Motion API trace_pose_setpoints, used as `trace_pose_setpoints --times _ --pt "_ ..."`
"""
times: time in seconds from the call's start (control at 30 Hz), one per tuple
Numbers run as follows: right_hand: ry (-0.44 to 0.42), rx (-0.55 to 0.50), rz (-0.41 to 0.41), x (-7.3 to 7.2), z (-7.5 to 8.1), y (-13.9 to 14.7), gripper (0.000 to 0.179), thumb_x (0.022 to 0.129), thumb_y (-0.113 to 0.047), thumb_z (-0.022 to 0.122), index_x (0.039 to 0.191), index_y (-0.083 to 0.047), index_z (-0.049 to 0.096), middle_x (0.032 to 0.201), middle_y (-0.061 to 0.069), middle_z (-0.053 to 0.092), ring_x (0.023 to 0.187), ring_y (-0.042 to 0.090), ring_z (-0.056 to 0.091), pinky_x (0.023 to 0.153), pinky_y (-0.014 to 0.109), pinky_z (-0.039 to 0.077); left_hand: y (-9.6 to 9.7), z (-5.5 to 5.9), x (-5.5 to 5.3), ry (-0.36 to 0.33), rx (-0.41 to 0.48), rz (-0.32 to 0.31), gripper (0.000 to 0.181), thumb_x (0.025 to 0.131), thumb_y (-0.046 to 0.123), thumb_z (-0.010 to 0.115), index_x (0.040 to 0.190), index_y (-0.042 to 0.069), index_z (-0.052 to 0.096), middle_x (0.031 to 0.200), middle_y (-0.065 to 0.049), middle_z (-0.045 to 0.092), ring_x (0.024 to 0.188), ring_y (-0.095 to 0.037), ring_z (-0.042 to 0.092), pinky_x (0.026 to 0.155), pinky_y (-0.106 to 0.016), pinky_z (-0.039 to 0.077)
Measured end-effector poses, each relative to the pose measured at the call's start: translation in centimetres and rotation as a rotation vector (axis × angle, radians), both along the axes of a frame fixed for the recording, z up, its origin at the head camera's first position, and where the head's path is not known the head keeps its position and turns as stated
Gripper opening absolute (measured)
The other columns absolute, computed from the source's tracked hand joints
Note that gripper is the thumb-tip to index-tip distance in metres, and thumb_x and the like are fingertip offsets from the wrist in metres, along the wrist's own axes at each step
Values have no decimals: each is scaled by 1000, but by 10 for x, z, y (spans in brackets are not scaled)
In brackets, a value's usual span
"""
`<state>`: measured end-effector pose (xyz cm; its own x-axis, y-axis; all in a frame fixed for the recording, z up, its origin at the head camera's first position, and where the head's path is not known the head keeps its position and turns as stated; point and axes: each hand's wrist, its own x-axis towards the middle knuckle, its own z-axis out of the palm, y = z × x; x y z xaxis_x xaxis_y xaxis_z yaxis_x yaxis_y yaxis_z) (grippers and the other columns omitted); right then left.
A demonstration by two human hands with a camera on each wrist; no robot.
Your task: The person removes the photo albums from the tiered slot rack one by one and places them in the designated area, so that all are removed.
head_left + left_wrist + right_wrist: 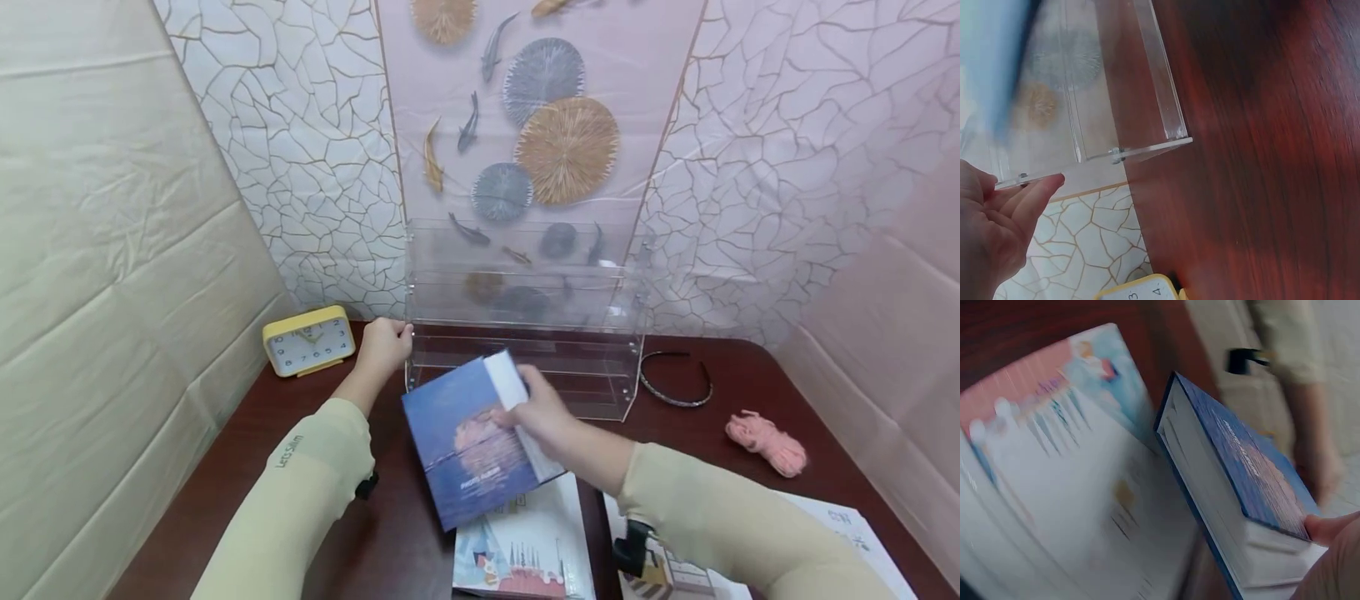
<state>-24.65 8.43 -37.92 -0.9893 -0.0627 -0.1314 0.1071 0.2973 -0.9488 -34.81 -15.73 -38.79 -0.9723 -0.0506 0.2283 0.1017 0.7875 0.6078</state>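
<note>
My right hand [543,408] grips a thick blue photo album [450,450] by its white page edge, thumb on the cover. The album is tilted above the table and overlaps a white illustrated book [525,542] in the head view. In the right wrist view, the album [1247,462] shows its page block, with the pale book [1079,475] blurred behind. My left hand [384,343] holds the left side of a clear acrylic tiered rack [525,325]. The left wrist view shows its fingers curled at the edge of the rack's side panel [1154,149].
A yellow alarm clock [309,342] stands left of the rack. On the right lie a dark headband [675,403] and a bundle of pink yarn [767,443]. More printed white material [847,525] lies under the right forearm. Fabric walls enclose the dark red table [247,467].
</note>
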Motion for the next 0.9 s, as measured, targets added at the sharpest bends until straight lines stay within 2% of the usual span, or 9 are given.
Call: trace_pose_setpoints --times 0.1,0.27,0.43,0.53,0.63,0.7,0.8,0.9 --pt "-25 14 38 2 -18 -21 70 66 10 72 130 -2 44 119 20 53 103 33 50 89 48 42 0 2 1 -22 17 2 29 96 17 51 110 -3 68 110 -18 65 99 -29 63 78 -40 53" --pt "-46 52 83 9 -39 -56 68 65 7 73 125 1 43 110 20 55 98 33 52 86 48 44 0 5 3 -35 22 9 28 97 16 51 109 -3 68 109 -18 65 98 -28 63 79 -40 53" --pt "-58 93 83 26 -53 -82 68 66 2 74 125 1 42 105 17 55 97 31 54 85 47 45 3 6 7 -36 42 8 28 96 16 51 98 -4 71 98 -17 69 88 -28 64 72 -39 53" --pt "-56 42 80 42 -60 -94 64 66 5 72 121 4 39 102 19 53 96 33 53 83 48 46 3 3 8 -21 45 7 33 96 16 51 79 -5 70 80 -15 69 72 -26 61 62 -36 51" --pt "-93 -14 78 60 -66 -106 71 69 4 70 127 12 29 112 30 49 108 41 49 91 51 42 2 -1 8 32 25 8 39 96 15 51 61 -2 60 62 -11 63 58 -20 54 54 -32 45" --pt "-134 -39 79 69 -70 -114 81 73 1 69 133 17 18 124 37 40 119 47 40 99 54 35 2 -3 7 52 24 2 43 95 14 51 54 2 51 53 -7 56 52 -19 46 50 -32 39" --pt "-156 -41 75 77 -76 -124 92 78 -4 69 138 20 4 133 43 28 126 49 30 103 57 26 2 -3 6 65 35 -7 43 96 14 51 53 3 51 52 -5 55 51 -17 46 49 -31 40" --pt "-151 -9 88 80 -81 -130 93 79 -5 69 137 22 2 136 45 23 129 51 24 104 58 21 1 -2 5 56 42 -1 40 96 15 50 59 1 58 55 -6 58 52 -17 50 49 -30 42"
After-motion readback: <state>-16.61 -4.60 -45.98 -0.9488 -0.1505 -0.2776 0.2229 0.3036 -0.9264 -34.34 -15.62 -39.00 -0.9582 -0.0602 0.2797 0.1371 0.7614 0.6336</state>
